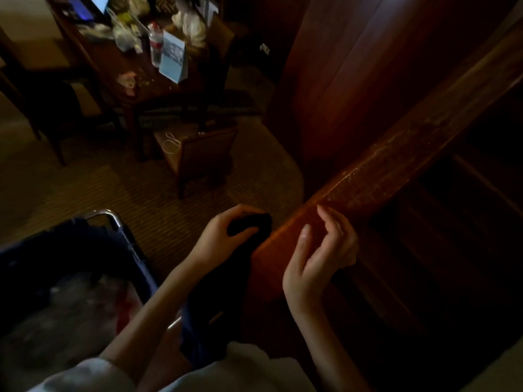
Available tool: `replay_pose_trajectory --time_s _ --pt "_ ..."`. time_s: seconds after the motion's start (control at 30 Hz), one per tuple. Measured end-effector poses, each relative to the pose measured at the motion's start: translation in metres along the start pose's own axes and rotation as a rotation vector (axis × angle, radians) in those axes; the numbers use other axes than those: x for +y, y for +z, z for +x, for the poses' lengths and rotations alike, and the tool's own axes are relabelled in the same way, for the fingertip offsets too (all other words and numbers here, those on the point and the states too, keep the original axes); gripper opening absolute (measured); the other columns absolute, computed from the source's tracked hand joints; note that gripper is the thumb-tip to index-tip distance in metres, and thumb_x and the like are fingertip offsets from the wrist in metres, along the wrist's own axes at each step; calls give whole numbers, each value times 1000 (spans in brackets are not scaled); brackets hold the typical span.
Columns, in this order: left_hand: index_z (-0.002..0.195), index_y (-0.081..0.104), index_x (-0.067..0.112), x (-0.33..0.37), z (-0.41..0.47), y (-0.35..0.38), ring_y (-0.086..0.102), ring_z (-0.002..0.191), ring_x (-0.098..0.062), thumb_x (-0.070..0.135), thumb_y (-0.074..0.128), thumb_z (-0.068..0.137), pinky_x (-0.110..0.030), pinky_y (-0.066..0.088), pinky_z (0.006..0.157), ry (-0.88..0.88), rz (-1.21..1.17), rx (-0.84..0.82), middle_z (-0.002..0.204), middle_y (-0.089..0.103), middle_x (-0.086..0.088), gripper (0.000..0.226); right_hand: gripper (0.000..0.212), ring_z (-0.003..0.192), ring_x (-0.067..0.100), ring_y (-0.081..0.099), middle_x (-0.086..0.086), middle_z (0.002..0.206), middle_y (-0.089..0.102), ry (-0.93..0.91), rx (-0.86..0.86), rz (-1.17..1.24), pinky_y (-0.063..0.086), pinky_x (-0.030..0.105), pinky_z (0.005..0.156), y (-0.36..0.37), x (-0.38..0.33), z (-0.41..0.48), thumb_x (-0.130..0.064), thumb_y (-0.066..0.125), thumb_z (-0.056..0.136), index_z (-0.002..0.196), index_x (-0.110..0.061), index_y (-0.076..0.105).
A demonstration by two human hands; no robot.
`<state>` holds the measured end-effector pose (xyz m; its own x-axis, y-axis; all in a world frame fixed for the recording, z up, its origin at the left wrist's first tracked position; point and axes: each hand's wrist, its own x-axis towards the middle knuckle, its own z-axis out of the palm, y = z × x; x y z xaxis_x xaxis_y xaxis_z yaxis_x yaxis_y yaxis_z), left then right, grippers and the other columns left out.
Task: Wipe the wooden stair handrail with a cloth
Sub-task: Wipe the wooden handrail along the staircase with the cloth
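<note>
Dim room. A handrail (396, 165) slants from lower centre to upper right. At its lower end, the left hand (223, 239) grips a dark cloth (220, 292) beside the rail. The right hand (317, 258) hovers over it, loosely curled, empty.

Dim, warm lighting. Ribbed beige carpet (135, 190). Dark wooden bench (111, 62) upper left (cluttered: bottle (155, 43), bags, papers). Wooden chair (206, 157) beside it. Reddish wood panelling (353, 66) at right.

The handrail (396, 157) is running from lower centre to upper right; the left hand (219, 236) is holding the cloth (223, 284) just left of it. The right hand (314, 261) is hovering over it.
</note>
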<state>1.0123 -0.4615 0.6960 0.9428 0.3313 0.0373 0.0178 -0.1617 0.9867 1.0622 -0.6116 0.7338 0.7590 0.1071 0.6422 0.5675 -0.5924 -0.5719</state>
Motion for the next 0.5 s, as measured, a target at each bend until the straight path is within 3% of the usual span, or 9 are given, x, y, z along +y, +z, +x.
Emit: replay_pose_trajectory --time_s 0.07,0.17,0.23,0.3,0.43,0.5 --pt "113 62 31 -3 11 -6 61 103 6 8 63 91 -12 49 85 17 -2 -33 111 64 18 31 32 117 24 47 14 125 52 -4 37 -33 29 41 105 3 -2 -2 -21 48 94 121 -8 60" --pt "112 62 28 2 38 -26 61 102 6 5 63 91 -13 49 88 68 -31 52 111 63 17 31 30 115 26 49 11 124 52 -35 51 -49 30 44 104 4 -2 -2 -19 46 94 122 -15 55" --pt "113 62 26 11 58 -42 62 101 7 7 62 91 -12 49 86 122 -68 74 110 63 18 28 29 112 28 51 13 121 55 -49 50 -65 36 54 100 3 -2 -2 -19 45 95 122 -17 54" --pt "110 62 28 20 70 -47 62 100 6 9 62 91 -11 49 86 134 -119 -30 109 63 17 27 29 110 32 53 16 118 57 -59 52 -72 38 62 92 3 -3 -2 -18 46 95 121 -17 56" --pt "107 62 30 12 64 -22 61 99 7 11 63 90 -10 48 86 41 -100 -391 108 64 12 26 28 110 29 52 11 118 54 -57 38 -72 39 64 89 3 -4 -2 -17 46 95 121 -11 54" --pt "113 62 17 1 52 -10 64 104 -5 12 62 89 -20 51 91 20 -239 -377 113 66 0 24 29 111 28 51 6 120 52 -60 33 -64 40 64 89 2 -2 -3 -16 47 95 123 -9 54"
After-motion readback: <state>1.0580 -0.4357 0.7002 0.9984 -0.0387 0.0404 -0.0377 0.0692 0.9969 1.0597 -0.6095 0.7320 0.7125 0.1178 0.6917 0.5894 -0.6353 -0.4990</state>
